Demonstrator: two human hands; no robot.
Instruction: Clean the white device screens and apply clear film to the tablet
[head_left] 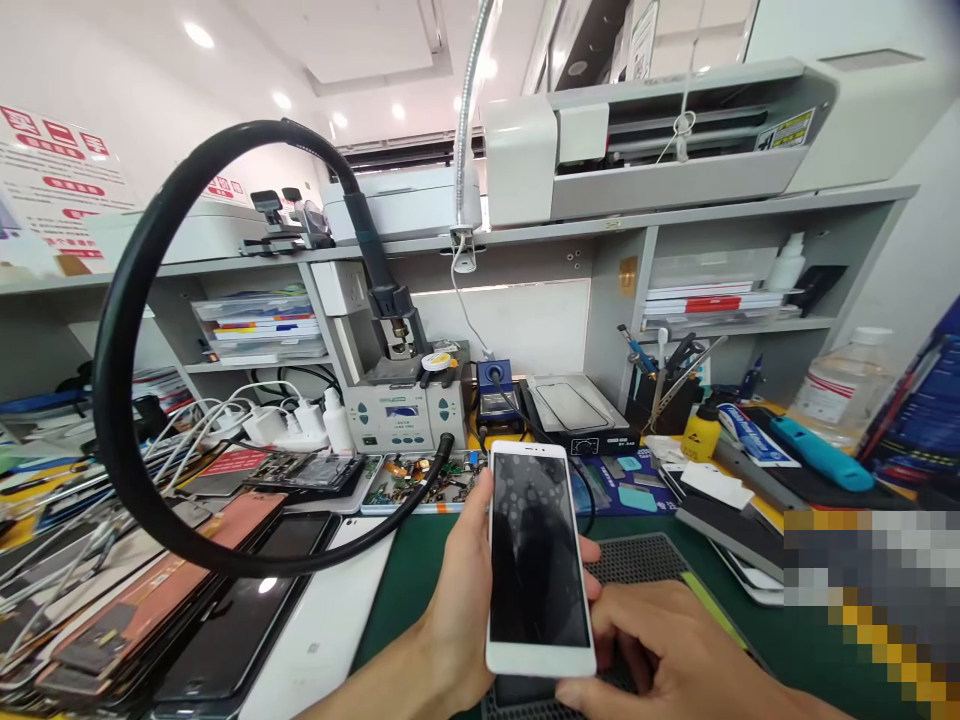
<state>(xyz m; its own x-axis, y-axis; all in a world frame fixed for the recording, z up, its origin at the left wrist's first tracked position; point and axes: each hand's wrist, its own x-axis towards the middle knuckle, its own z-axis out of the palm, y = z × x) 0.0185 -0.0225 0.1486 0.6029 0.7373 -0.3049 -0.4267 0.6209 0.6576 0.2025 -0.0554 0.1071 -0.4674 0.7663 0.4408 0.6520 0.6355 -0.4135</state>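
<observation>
A white smartphone (538,560) stands nearly upright in front of me, its screen dark with pale round smudges. My left hand (461,590) wraps around it from the left and behind, with fingertips showing past the right edge. At the phone's lower right corner is my right hand (667,640), its fingers curled and its thumb by the bottom edge. Part of that hand's grip is hidden behind the phone. Below both hands lies a dark perforated mat (637,560) on the green work surface (420,560).
A thick black hose (112,330) loops on the left from a hot-air station (401,412). Tablets and phone parts (217,620) pile up at left. Small circuit boards (420,480) lie behind the phone. A clear bottle (840,385) and a blue-handled tool (821,452) are at right.
</observation>
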